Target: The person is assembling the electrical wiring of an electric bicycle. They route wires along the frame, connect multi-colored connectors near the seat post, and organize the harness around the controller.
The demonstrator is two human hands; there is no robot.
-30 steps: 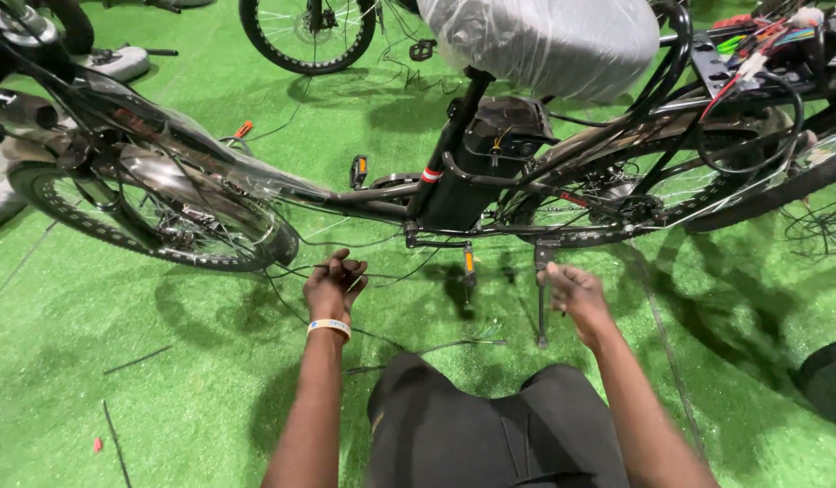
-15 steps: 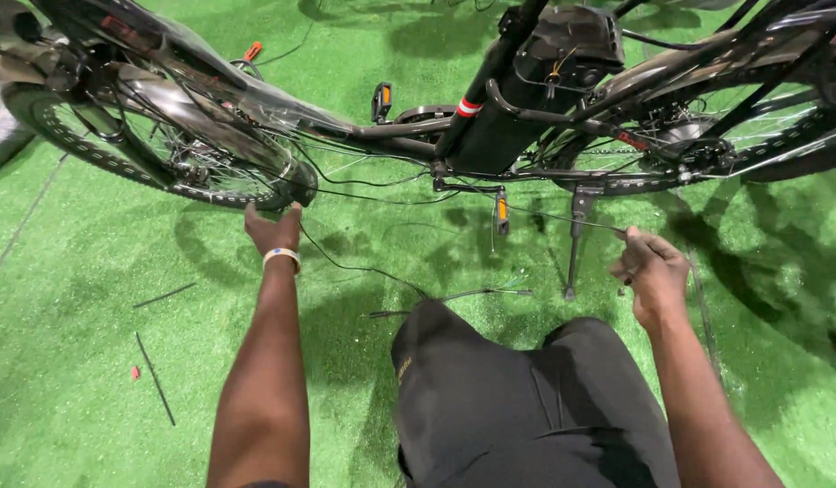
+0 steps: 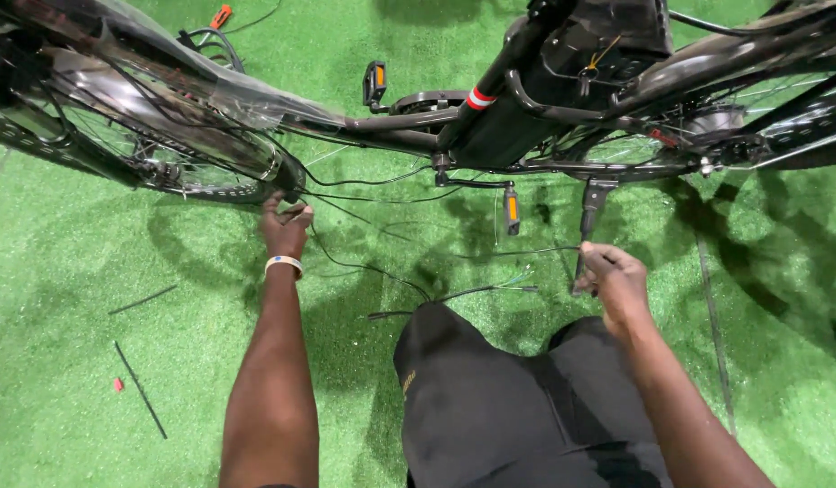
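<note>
A black bicycle frame (image 3: 409, 136) stands across the green turf in front of me, its front wheel (image 3: 165, 172) at the left. My left hand (image 3: 286, 226), with a white wristband, reaches up to the lower edge of that wheel and closes on a thin black cable (image 3: 345, 262) beside the tyre. My right hand (image 3: 614, 276) is closed on a thin cable end next to the foot of the kickstand (image 3: 589, 212). A pedal with an orange reflector (image 3: 511, 210) hangs between my hands. Loose wire ends (image 3: 490, 289) lie on the turf above my knees.
My dark-trousered knees (image 3: 499, 398) fill the lower middle. Black cable ties (image 3: 140, 389) and a small red scrap (image 3: 118, 384) lie on the turf at the left. The rear wheel and hub (image 3: 716, 122) are at the upper right. An orange tool (image 3: 220, 16) lies beyond the bicycle.
My view has moved closer to the bicycle. My left hand has gone up to the front wheel's edge and closed on the cable; my right hand stays by the kickstand.
</note>
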